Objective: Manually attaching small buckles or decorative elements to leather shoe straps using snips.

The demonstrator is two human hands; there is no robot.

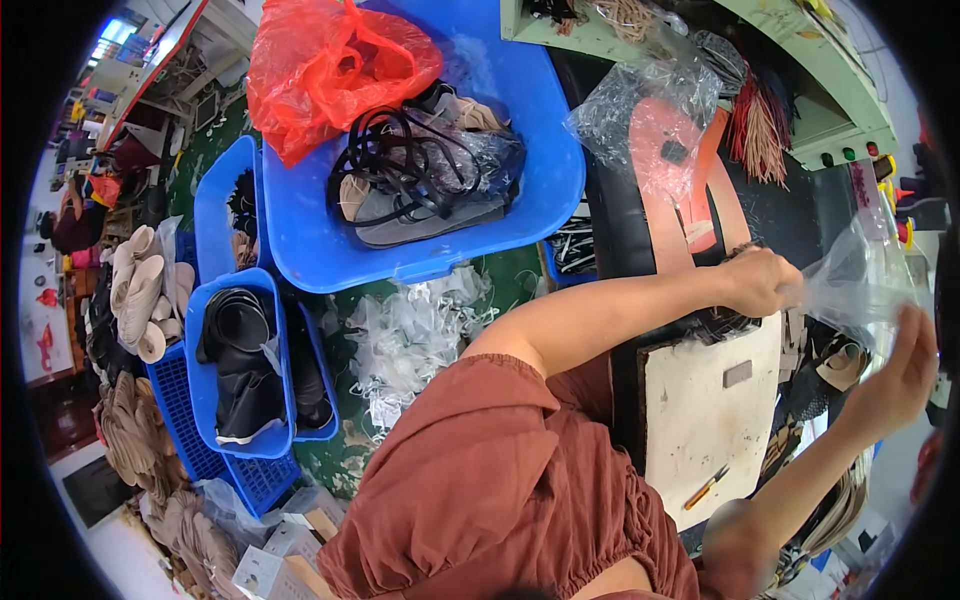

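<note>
The clear bag (860, 275) hides whatever it holds; its contents stay unreadable.

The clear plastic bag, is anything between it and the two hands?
Nothing visible. The left hand grips one edge of the clear plastic bag, and the right hand holds its other side, above the pale work board.

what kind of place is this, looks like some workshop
Probably a small shoe or sandal workshop. A big blue tub holds strappy sandals, pale soles are stacked at the left, and both hands, the left hand and right hand, hold a clear plastic bag.
</note>
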